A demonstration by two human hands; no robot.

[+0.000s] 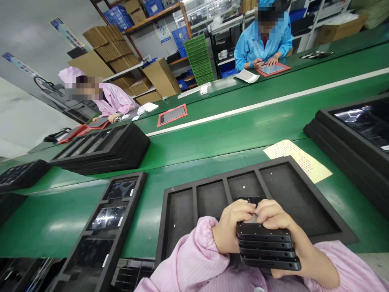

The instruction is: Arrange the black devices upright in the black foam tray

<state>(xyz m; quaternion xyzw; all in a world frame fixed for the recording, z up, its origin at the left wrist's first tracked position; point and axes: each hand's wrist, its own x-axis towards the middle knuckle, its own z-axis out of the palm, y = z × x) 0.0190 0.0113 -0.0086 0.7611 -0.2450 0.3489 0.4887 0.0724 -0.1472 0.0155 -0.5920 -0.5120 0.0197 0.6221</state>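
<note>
Both hands are being kept closed around a stack of black devices, four or so slabs piled flat. The left hand is being curled against the stack's left side, and the right hand is being wrapped over the top and along the right side, with the fingertips of both being pressed onto the uppermost device. The stack is being held just above the near edge of a black foam tray, whose four compartments are all being shown bare, so nothing is yet being counted as loaded and the whole stack is being judged as left to place. To the left, a second tray is being seen filled with devices. Farther off, across the green counter, two other people are being seen at work.
</note>
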